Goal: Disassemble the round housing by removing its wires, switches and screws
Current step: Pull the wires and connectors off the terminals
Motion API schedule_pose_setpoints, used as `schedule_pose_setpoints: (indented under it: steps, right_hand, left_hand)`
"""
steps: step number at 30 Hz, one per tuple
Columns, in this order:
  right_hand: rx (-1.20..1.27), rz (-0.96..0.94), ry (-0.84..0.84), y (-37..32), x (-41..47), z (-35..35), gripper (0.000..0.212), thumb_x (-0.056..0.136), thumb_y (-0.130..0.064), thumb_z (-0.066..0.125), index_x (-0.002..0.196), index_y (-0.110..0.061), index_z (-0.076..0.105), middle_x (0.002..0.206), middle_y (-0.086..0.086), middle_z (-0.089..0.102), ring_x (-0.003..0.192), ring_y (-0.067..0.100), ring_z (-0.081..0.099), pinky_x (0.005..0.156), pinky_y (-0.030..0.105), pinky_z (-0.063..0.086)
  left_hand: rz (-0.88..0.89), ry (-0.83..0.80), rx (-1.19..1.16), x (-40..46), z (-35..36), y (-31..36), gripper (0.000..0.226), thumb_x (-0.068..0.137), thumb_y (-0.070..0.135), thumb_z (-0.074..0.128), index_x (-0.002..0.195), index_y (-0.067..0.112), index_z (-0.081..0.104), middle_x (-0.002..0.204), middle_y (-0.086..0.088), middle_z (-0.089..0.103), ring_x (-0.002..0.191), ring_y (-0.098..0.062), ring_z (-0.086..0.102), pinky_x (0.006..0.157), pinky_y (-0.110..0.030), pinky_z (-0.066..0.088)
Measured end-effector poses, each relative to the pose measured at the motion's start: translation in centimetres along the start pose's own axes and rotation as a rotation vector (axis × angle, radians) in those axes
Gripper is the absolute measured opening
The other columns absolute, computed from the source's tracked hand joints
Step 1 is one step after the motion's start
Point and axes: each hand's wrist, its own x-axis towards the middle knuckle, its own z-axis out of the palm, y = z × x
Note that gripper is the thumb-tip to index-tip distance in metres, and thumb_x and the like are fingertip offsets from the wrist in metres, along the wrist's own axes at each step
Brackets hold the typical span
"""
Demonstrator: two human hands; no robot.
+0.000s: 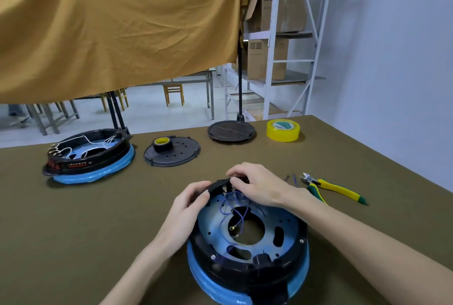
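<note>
Beneath both hands, on the olive table (73,219), the round housing (247,250) is steadied at its far rim: the left hand (188,204) is curled around the black edge, while a switch (239,180) is pinched by the right hand (257,185). Purple wires (235,211) are looped below the fingers. Yellow-handled cutters (331,188) are seen just right of the right wrist.
</note>
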Motion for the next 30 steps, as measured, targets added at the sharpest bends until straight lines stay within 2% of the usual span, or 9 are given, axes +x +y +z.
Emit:
schedule_pose_setpoints:
  steps: [3,8,10,13,15,19,24,28,30]
  right_hand:
    - [0.036,-0.049,0.004,-1.4,0.3,0.4,0.042,0.102,-0.041,0.052,0.140,-0.024,0.050,0.134,-0.002,0.050,0.113,0.014,0.055,0.101,0.038,0.045]
    - [-0.331,0.187,0.202,-1.3,-2.2,1.0,0.029,0.100,-0.043,0.050,0.117,-0.020,0.041,0.113,0.005,0.050,0.085,0.027,0.051,0.069,0.039,0.040]
    - [-0.275,0.235,0.180,-1.2,-3.0,1.3,0.020,0.103,-0.037,0.047,0.113,-0.020,0.045,0.108,0.004,0.056,0.087,0.028,0.055,0.068,0.039,0.042]
    - [-0.138,0.139,0.151,-1.1,-3.1,1.6,0.018,0.102,-0.026,0.043,0.116,-0.022,0.053,0.116,0.001,0.062,0.102,0.026,0.058,0.083,0.042,0.049]
    - [-0.065,0.045,0.091,-1.0,-2.3,1.2,0.023,0.099,-0.017,0.044,0.119,-0.022,0.055,0.119,0.000,0.064,0.106,0.023,0.059,0.090,0.043,0.050]
    - [0.134,-0.093,0.036,-1.6,-0.3,0.8,0.024,0.096,-0.005,0.048,0.116,-0.016,0.056,0.108,0.001,0.067,0.098,0.013,0.061,0.088,0.028,0.049]
    - [0.077,-0.083,0.408,-1.7,-0.5,0.9,0.012,0.083,-0.010,0.057,0.085,-0.022,0.061,0.078,-0.010,0.058,0.073,0.007,0.053,0.068,0.031,0.046]
    - [0.070,0.063,0.104,-2.2,-2.0,1.1,0.009,0.085,-0.025,0.061,0.087,-0.025,0.070,0.064,-0.009,0.068,0.062,0.005,0.062,0.060,0.027,0.053]
    - [0.023,0.046,0.059,-2.8,-1.6,1.7,0.014,0.090,-0.026,0.061,0.087,-0.022,0.074,0.064,-0.007,0.070,0.063,0.007,0.065,0.061,0.029,0.056]
  left_hand:
    - [-0.008,-0.021,-0.020,-0.9,-0.8,-0.4,0.036,0.105,0.026,0.053,0.140,0.037,0.059,0.136,0.022,0.065,0.128,0.000,0.058,0.110,-0.029,0.044]
    - [-0.031,-0.088,0.026,-1.5,-1.3,-1.0,0.043,0.110,0.015,0.043,0.135,0.046,0.058,0.134,0.022,0.064,0.127,-0.006,0.060,0.111,-0.038,0.045]
    - [0.028,-0.063,0.148,-1.5,-1.3,-0.8,0.032,0.110,0.038,0.039,0.134,0.050,0.056,0.130,0.033,0.059,0.129,0.003,0.054,0.113,-0.036,0.041]
    - [0.128,0.096,0.285,-1.4,-1.5,-0.2,0.049,0.093,0.072,0.030,0.122,0.051,0.063,0.114,0.040,0.056,0.125,0.004,0.044,0.103,-0.028,0.036]
    - [0.169,0.145,0.264,-1.0,-1.5,0.1,0.041,0.097,0.065,0.037,0.116,0.046,0.069,0.115,0.033,0.060,0.124,0.003,0.045,0.099,-0.022,0.036]
    - [0.064,-0.047,0.029,-0.9,-0.5,0.5,0.031,0.109,0.025,0.046,0.131,0.033,0.067,0.128,0.015,0.070,0.124,-0.004,0.062,0.106,-0.030,0.047]
    - [0.032,-0.035,0.097,-1.2,-0.8,0.2,0.046,0.108,0.004,0.040,0.131,0.036,0.065,0.123,0.020,0.071,0.117,-0.001,0.065,0.095,-0.024,0.049]
    - [0.029,-0.027,0.127,-1.0,-0.7,0.0,0.048,0.108,0.003,0.037,0.133,0.035,0.063,0.127,0.014,0.069,0.119,-0.002,0.063,0.097,-0.025,0.048]
    - [0.036,-0.034,0.120,-1.1,-0.5,0.1,0.049,0.108,0.003,0.036,0.135,0.034,0.062,0.129,0.014,0.068,0.120,-0.002,0.063,0.098,-0.024,0.048]
